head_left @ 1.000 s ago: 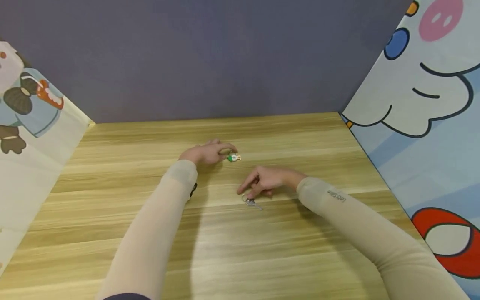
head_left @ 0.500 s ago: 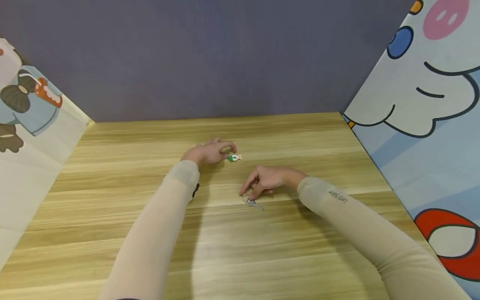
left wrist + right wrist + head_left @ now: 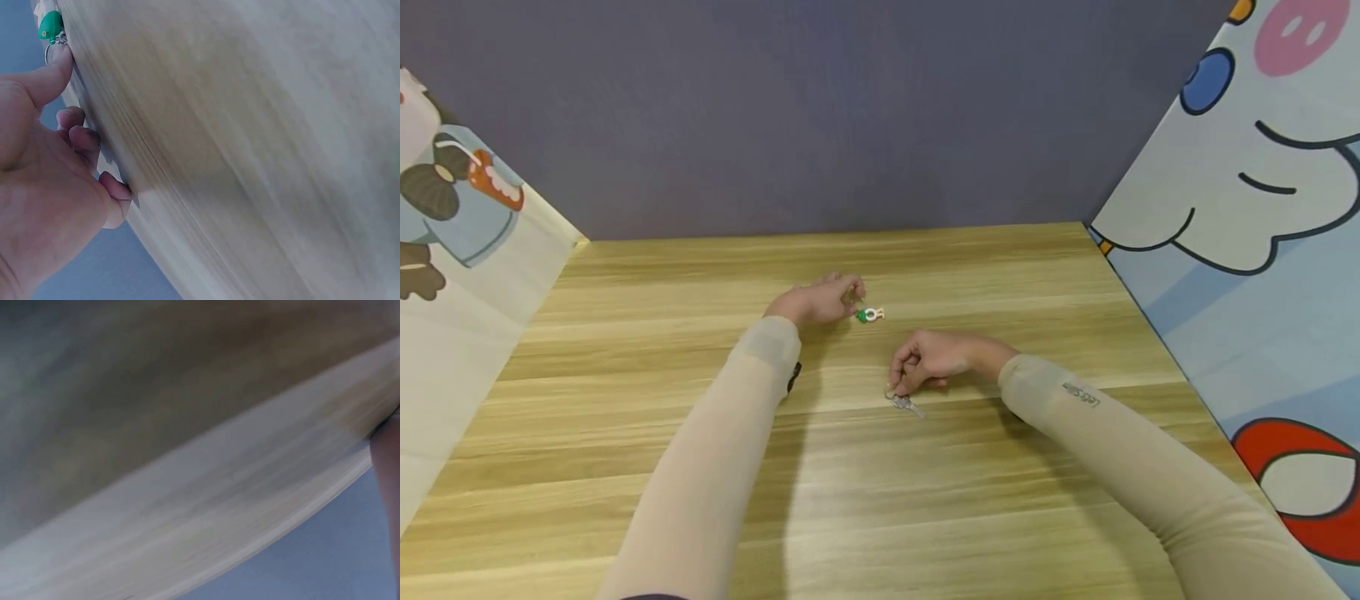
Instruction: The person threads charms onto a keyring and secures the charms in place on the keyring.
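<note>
A small keychain figure (image 3: 870, 315), green, white and pale yellow, lies on the wooden tabletop (image 3: 880, 508) towards the back. My left hand (image 3: 822, 300) pinches its ring between thumb and index finger. In the left wrist view the green end (image 3: 50, 25) and its short chain show just beyond the thumb (image 3: 56, 72), with the other fingers curled beneath. Closer to me, my right hand (image 3: 936, 357) pinches the metal split ring (image 3: 889, 392) of a silver key (image 3: 910, 405), which points towards the front right. The right wrist view catches only the hand's edge (image 3: 387, 469).
A dark grey panel (image 3: 835, 117) rises behind the tabletop. Walls with cartoon prints stand at the left (image 3: 460, 192) and the right (image 3: 1217, 192). Both forearms, in pale sleeves, reach across the wood from the front.
The left index finger has curled in onto the keychain's ring. My right index finger has drawn in towards the thumb at the key's ring. The head view has shifted slightly.
</note>
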Demonstrator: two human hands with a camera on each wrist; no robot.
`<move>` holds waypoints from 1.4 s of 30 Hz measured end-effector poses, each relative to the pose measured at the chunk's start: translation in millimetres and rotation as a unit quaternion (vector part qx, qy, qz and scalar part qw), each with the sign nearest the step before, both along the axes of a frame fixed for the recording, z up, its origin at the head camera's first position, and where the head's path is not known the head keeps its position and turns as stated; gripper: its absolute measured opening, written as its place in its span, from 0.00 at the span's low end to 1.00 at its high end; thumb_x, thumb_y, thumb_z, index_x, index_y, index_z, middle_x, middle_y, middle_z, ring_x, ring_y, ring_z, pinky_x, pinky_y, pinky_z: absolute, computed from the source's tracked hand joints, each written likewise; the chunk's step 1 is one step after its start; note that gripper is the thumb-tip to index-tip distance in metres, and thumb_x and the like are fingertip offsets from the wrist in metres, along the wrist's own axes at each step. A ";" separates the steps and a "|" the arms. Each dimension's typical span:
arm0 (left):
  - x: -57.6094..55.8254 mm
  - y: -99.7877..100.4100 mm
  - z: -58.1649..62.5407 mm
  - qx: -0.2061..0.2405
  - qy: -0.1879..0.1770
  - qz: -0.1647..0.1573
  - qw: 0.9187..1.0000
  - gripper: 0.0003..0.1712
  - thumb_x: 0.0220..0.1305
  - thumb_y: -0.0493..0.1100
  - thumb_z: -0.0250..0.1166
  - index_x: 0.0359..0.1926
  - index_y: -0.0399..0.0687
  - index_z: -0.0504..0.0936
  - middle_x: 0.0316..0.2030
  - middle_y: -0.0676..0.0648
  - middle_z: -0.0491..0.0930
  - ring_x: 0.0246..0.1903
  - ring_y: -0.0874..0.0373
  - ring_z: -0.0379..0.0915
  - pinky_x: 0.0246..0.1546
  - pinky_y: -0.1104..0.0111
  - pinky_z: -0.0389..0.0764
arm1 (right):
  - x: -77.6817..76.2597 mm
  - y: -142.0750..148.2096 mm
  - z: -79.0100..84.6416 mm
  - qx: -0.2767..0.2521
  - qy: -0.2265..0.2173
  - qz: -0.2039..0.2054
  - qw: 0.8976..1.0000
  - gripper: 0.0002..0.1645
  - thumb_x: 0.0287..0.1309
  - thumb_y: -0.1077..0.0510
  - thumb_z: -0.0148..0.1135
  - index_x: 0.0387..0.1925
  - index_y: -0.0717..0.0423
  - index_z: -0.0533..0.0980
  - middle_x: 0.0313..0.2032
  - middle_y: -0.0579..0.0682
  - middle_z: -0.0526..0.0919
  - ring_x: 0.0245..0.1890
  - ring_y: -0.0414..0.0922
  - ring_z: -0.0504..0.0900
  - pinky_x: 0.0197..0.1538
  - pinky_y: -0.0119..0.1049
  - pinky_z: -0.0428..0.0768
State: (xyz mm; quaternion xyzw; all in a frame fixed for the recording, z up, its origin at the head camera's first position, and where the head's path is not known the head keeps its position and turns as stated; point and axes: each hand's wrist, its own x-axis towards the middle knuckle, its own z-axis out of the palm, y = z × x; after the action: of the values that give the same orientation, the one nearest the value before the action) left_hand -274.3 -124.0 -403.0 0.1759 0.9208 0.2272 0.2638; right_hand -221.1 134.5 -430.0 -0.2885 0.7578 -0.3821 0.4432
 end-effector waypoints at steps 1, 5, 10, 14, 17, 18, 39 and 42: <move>-0.5 0.0 -0.7 0.002 0.001 0.002 1.000 0.10 0.83 0.50 0.55 0.59 0.58 0.68 0.64 0.44 0.66 0.77 0.38 0.56 0.78 0.24 0.35 | -0.1 0.1 0.1 0.000 0.000 -0.002 1.000 0.05 0.64 0.61 0.73 0.41 0.55 0.87 0.21 0.44 0.80 0.13 0.35 0.67 0.20 0.26 0.70; -1.2 -0.9 -2.6 0.001 -0.001 0.017 1.000 0.10 0.82 0.51 0.56 0.56 0.56 0.68 0.63 0.45 0.67 0.77 0.41 0.56 0.78 0.25 0.32 | -0.7 0.6 -0.6 -0.002 -0.004 -0.005 1.000 0.04 0.65 0.61 0.74 0.41 0.55 0.88 0.24 0.44 0.84 0.14 0.35 0.68 0.20 0.26 0.70; -1.5 -1.5 -3.6 -0.002 0.004 0.021 1.000 0.11 0.83 0.52 0.55 0.55 0.53 0.70 0.65 0.44 0.67 0.83 0.39 0.48 0.78 0.25 0.31 | -1.4 0.3 -1.5 -0.009 -0.014 -0.009 1.000 0.05 0.65 0.61 0.74 0.41 0.58 0.88 0.27 0.44 0.87 0.14 0.35 0.68 0.20 0.26 0.70; -1.0 -1.3 -2.2 -0.005 0.016 0.020 1.000 0.12 0.83 0.53 0.56 0.55 0.51 0.73 0.64 0.44 0.68 0.82 0.38 0.50 0.78 0.24 0.32 | -1.4 0.6 0.2 -0.012 -0.017 -0.017 1.000 0.05 0.64 0.61 0.75 0.41 0.57 0.89 0.27 0.45 0.87 0.14 0.35 0.69 0.21 0.27 0.71; 0.8 -1.1 1.0 -0.005 0.022 0.022 1.000 0.12 0.83 0.53 0.57 0.53 0.51 0.77 0.62 0.45 0.69 0.79 0.39 0.55 0.77 0.24 0.32 | -1.0 0.8 2.7 -0.015 -0.015 -0.024 0.999 0.05 0.63 0.60 0.76 0.41 0.55 0.89 0.27 0.46 0.88 0.15 0.36 0.70 0.21 0.28 0.72; 1.1 -1.5 1.1 -0.003 0.025 0.022 0.999 0.12 0.82 0.52 0.57 0.53 0.51 0.78 0.62 0.45 0.70 0.78 0.39 0.57 0.77 0.23 0.33 | -1.1 0.5 3.4 -0.016 -0.017 -0.025 0.999 0.06 0.63 0.60 0.76 0.41 0.55 0.89 0.27 0.46 0.88 0.15 0.36 0.70 0.22 0.28 0.73; 40.8 -27.5 54.9 0.182 0.156 0.112 0.964 0.05 0.75 0.41 0.68 0.46 0.46 0.86 0.44 0.41 0.90 0.45 0.48 0.88 0.48 0.55 0.87 | 11.8 30.8 65.2 -0.195 0.047 -0.142 0.969 0.04 0.73 0.61 0.66 0.43 0.59 0.80 0.57 0.56 0.89 0.62 0.51 0.86 0.72 0.53 0.79; 55.7 -22.8 64.8 0.201 0.182 0.110 0.956 0.03 0.73 0.41 0.71 0.43 0.47 0.86 0.42 0.42 0.91 0.42 0.50 0.88 0.43 0.57 0.87 | 14.5 30.3 74.0 -0.212 0.054 -0.170 0.961 0.02 0.70 0.67 0.66 0.42 0.59 0.81 0.46 0.54 0.91 0.52 0.50 0.90 0.66 0.50 0.84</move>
State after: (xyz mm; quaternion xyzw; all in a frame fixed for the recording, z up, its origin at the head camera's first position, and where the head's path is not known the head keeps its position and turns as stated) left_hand -218.7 -146.7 -338.2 0.1612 0.9024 0.3990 0.0239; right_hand -206.6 164.9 -356.1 -0.2629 0.7204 -0.5875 0.2584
